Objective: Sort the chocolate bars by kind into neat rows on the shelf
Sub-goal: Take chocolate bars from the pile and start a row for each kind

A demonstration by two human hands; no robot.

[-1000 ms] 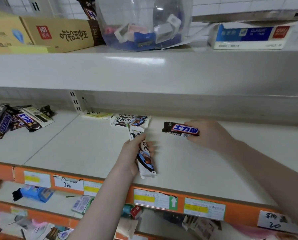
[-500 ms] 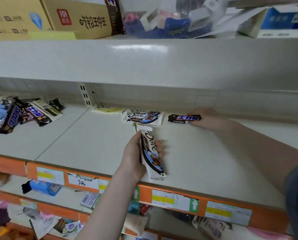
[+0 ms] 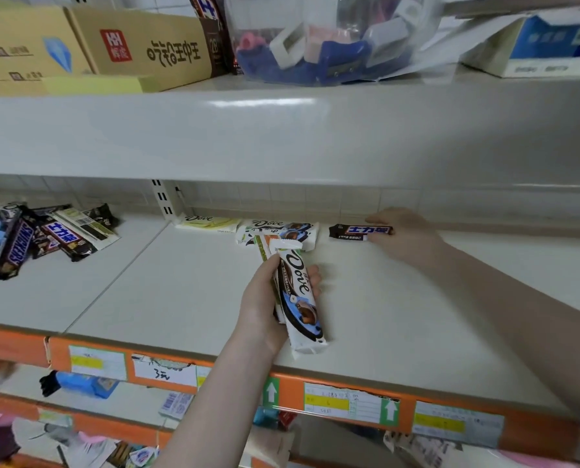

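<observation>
Middle of the frame, the person's left hand has its fingers wrapped around a white Dove bar, held lengthwise over the white shelf, pointing toward the back wall. There's at least one more wrapper tucked behind it in the same grip, green-edged, poking out at the top, but what kind it is can't really be made out.

Over at the right center, the right hand is reaching to the back of the shelf and pinching the right end of a dark Snickers bar, which lies flat along the back edge. Just to its left sit two more Dove bars already lined up against the back: a white and blue Dove and, left of that, a pale yellow Dove. The held bar's top end sits just in front of the white and blue one.

Far left of the frame, on the neighbouring shelf section, there's a messy pile of bars, Snickers and other wrappers all jumbled and overlapping.

Along the front edge runs an orange price strip with paper labels. Up top, the upper shelf carries a yellow cardboard box, a clear plastic bag with blue and white stuff inside, and a blue and white box at the upper right.
</observation>
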